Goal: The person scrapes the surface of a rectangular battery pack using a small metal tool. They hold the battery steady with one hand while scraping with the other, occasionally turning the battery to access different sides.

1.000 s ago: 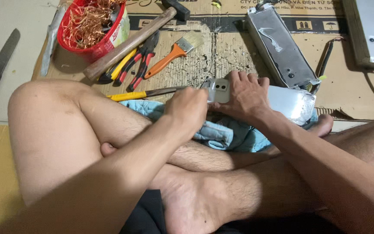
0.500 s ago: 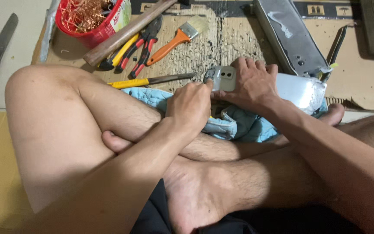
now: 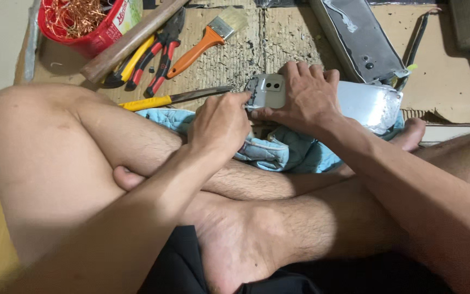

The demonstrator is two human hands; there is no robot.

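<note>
Head view, right hand: the right hand (image 3: 307, 98) lies palm down across a grey metal housing (image 3: 368, 103), fingers spread over its top and thumb tucked under its near edge, so the hand clasps the left end of it.
Head view, left hand: the left hand (image 3: 220, 126) is curled loosely, its index fingertip touching the left end plate of the housing; whether anything is pinched in it cannot be told.
Housing and fingers: the end plate with two small holes shows between the two hands, just left of the right knuckles and right at the left fingertip.
Housing, place: it rests on a light blue cloth (image 3: 278, 152) over the person's crossed legs, at the near edge of the cardboard sheet (image 3: 278, 49).
Just beside: a yellow-handled screwdriver (image 3: 169, 99) lies on the cardboard left of the left hand, its tip pointing toward the housing.
Far left corner of the cardboard: a red tub of copper wire (image 3: 85, 24), a wooden-handled hammer (image 3: 131, 41), red-handled pliers (image 3: 161, 54), yellow-handled pliers (image 3: 123, 68).
Far edge, middle: an orange-handled paintbrush (image 3: 205, 38).
Far right: a second long grey casing (image 3: 357, 41), well apart from the fingers.
</note>
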